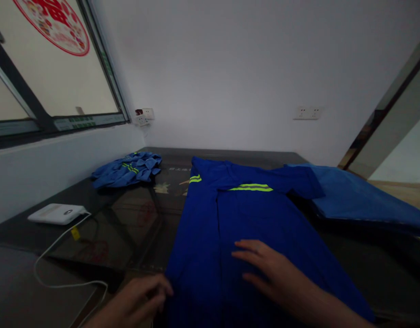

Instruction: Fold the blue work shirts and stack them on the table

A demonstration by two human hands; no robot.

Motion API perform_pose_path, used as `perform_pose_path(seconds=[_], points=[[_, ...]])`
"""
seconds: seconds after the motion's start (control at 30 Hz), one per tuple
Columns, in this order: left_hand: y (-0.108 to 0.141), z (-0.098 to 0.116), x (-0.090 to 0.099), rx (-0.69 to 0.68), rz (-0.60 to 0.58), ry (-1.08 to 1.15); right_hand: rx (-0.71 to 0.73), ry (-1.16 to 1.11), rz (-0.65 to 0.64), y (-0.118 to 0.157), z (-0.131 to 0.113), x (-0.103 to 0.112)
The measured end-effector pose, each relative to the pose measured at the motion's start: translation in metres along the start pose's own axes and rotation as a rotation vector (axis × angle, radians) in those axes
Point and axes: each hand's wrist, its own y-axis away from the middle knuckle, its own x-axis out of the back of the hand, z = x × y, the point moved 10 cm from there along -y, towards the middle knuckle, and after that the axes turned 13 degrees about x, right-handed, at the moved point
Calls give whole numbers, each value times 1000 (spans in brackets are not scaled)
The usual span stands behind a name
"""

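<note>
A dark blue garment with yellow-green reflective stripes lies spread out on a dark, glossy table. My right hand is over its middle right part, fingers apart and holding nothing. At the garment's left edge, near the bottom of the view, is my left hand, its fingers curled with the fingertips at the cloth. Whether cloth is pinched between them is too dark to tell.
A crumpled blue garment lies at the back left. Folded lighter blue cloth is on the right. A white device with a white cable rests at the left. Behind stands a wall with sockets.
</note>
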Motion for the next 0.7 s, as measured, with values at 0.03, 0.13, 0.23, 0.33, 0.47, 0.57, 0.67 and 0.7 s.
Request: perform_pose_path(seconds=[0.03,0.13,0.23,0.33,0.47,0.57,0.67,0.7], points=[[-11,33,8,-93,-31,37,-14,-28,46,-13,16,19],[-71,119,54,-390,145,331,-116,-47,189,-66,89,69],[-157,143,104,-495,447,600,-437,-136,336,-108,188,91],[-246,122,135,-348,587,605,-668,-220,450,-127,255,88],[-324,80,172,-34,716,359,-770,-301,516,-136,291,69],[-360,78,191,-35,722,265,-791,-391,556,-139,303,59],[-394,91,201,-103,684,190,-770,-457,582,-142,313,55],[-404,97,202,-134,659,166,-761,-464,589,-142,316,55]])
